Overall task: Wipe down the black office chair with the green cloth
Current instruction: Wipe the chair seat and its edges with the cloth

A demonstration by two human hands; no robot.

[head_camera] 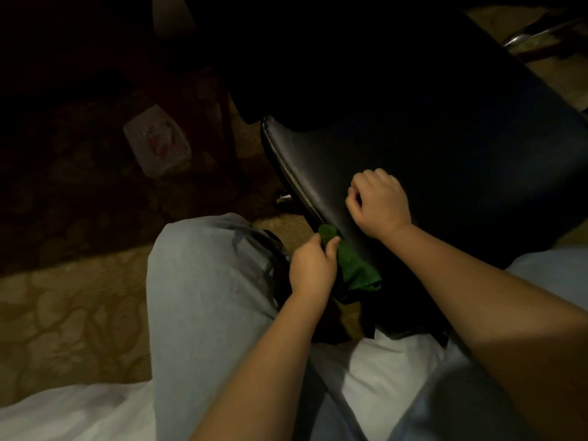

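Note:
The black office chair [445, 148] fills the upper right, its shiny leather seat edge with pale piping running down toward me. My left hand [313, 268] grips the green cloth [353, 265] and holds it against the seat's near front edge. The cloth hangs bunched below the rim. My right hand [378, 202] rests on top of the seat with its fingers curled under, holding nothing that I can see.
My knee in light jeans [203, 281] is just left of the hands. A clear plastic box [157, 148] lies on the patterned carpet [63, 313] to the left. A chrome chair-base leg [534, 33] shows at the top right. The room is dim.

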